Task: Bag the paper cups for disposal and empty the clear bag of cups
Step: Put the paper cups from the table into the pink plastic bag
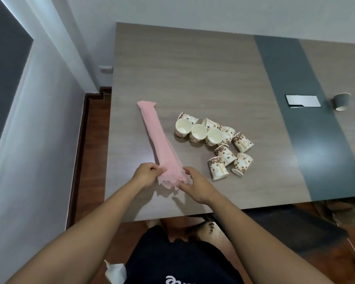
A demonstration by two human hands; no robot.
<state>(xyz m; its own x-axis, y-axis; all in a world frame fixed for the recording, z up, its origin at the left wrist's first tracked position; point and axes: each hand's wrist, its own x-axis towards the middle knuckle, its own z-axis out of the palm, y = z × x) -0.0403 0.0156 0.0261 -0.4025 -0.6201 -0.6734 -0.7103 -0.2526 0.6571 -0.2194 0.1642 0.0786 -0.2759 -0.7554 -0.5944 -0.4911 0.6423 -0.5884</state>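
Left hand: my left hand (147, 174) has its fingers curled, pinching the left edge of the pink bag (158, 140) at the bag's near end.
Right hand: my right hand (195, 185) grips the bag's opposite edge at the same end, thumb on top and fingers under the ragged film.
Step in hand: I judge this to be opening the bag's mouth, ahead of any loading; no cup is inside that I can see.
Next move: it calls for parting the two layers and pulling the edges apart until the mouth gapes, then freeing one hand to reach for the cups.
Bag's axis: it lies flat on the table (193, 68) as a long narrow strip, running from my hands away and slightly to the left.
Bag's pointing: the frayed open end faces me; the gathered end points toward the far-left table edge.
Paper cups: the cups (211, 144) cluster on the table just right of the bag's middle, apart from it. Three show their open mouths, and the others lie on their sides.
Clear bag: I cannot tell where it is; a pale crumpled scrap (115, 271) sits nearer me than the bag, off the table.
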